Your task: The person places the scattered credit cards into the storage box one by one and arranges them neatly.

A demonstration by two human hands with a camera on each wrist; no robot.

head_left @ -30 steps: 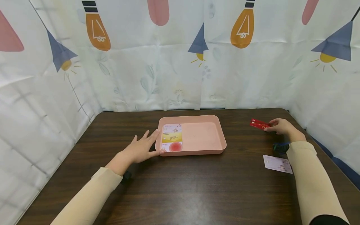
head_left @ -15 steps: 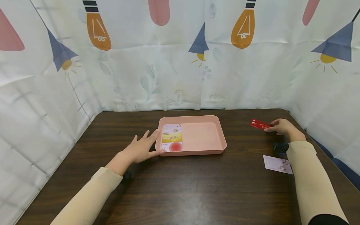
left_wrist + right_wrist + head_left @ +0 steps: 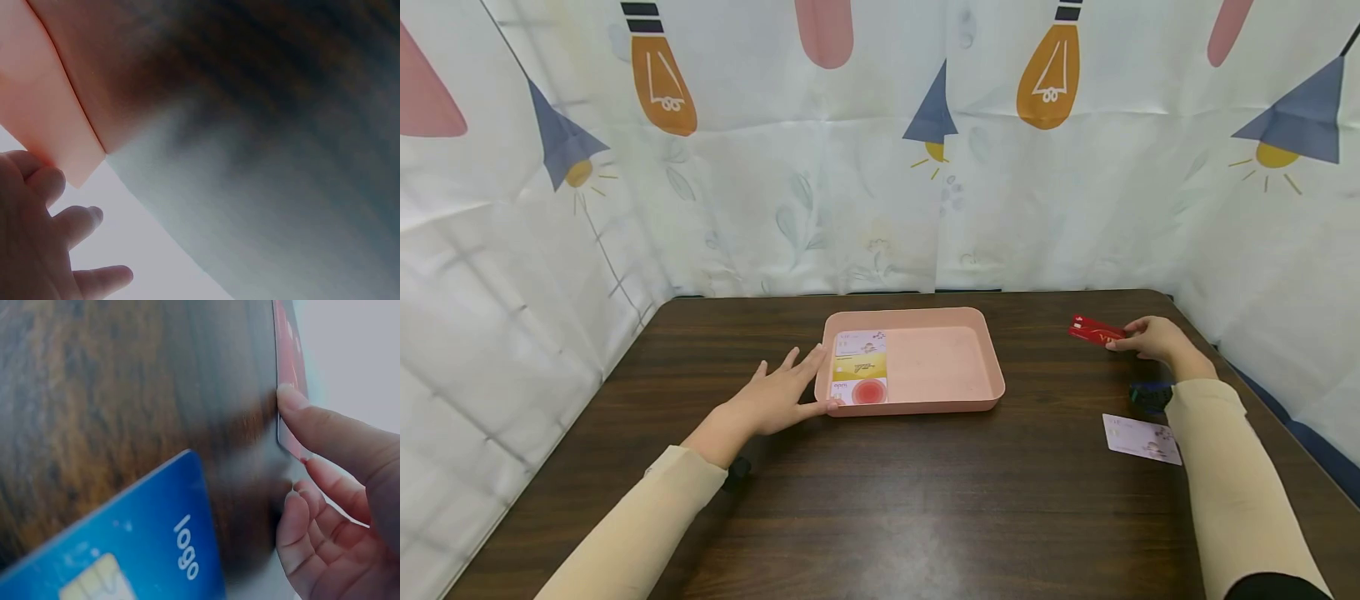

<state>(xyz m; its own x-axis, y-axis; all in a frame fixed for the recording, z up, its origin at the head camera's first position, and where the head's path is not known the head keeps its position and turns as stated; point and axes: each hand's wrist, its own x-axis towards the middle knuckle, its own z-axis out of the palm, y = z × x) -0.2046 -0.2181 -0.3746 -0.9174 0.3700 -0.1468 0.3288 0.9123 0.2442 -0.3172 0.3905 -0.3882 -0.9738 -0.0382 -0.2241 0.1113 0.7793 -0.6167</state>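
Observation:
My left hand (image 3: 769,398) rests with spread fingers at the left end of a pink tray (image 3: 943,358), its thumb and a finger touching the rim. In the left wrist view the fingers (image 3: 78,224) lie against the tray's outer wall. A pale floral card (image 3: 860,342), a yellow card (image 3: 859,366) and a white card with a red circle (image 3: 868,392) lie in a column inside the tray's left end. At the far right my right hand (image 3: 1159,343) pinches one end of a red bank card (image 3: 1092,330) between thumb and finger, just at the tabletop.
A blue bank card (image 3: 156,525) with a chip lies near my right wrist. Another pale floral card (image 3: 1141,439) is on the dark wood table (image 3: 925,500), beside my right sleeve (image 3: 1232,467). A patterned curtain (image 3: 865,208) encloses the back and sides.
Almost nothing has moved. The red card and my right fingers shift very slightly; my left hand stays on the tray.

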